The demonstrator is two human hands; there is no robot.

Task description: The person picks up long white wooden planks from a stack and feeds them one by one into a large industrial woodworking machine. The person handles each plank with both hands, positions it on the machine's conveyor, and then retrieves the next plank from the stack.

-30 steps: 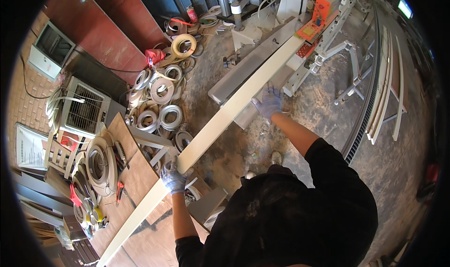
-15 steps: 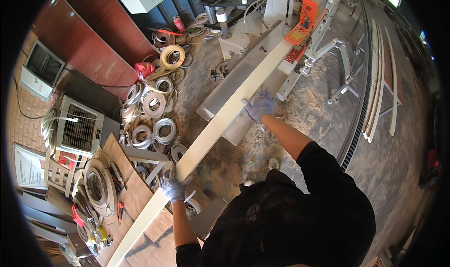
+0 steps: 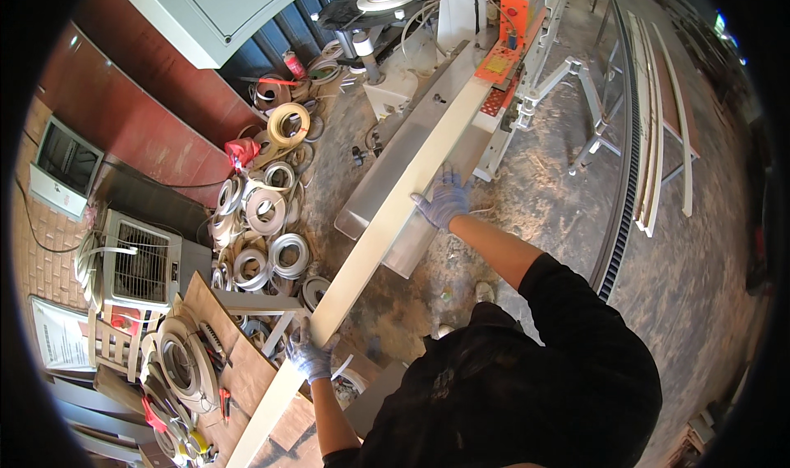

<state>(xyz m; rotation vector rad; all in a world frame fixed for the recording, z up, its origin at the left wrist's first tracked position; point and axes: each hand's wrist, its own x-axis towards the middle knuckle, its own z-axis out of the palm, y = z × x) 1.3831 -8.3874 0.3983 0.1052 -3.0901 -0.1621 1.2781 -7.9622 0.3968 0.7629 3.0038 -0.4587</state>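
my left hand (image 3: 311,354) grips the long pale board (image 3: 387,221) near its back end to keep it level. my right hand (image 3: 444,201) presses on it further up, maybe flat, where it lies on the grey machine table (image 3: 428,131) so it stays straight.

The long board (image 3: 387,221) lies on the machine table (image 3: 428,131), tape rolls (image 3: 263,229) left of it.
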